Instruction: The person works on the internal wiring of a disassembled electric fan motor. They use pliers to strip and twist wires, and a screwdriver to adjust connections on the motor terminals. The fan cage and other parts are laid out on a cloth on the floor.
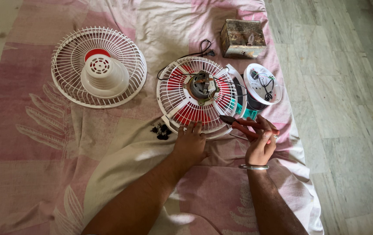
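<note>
The left hand (189, 141) rests open on the white wire fan guard (197, 96) lying on the pink sheet (34, 143); the right hand (261, 146) grips red-handled pliers (244, 126), whose tips could slip and nick the motor wires (225, 85).

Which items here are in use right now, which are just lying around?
In use: left hand on white wire fan guard with exposed motor; right hand holding red-handled pliers.

Lying about: second white wire guard, rusty metal box, white round housing with wires, small black parts.
</note>
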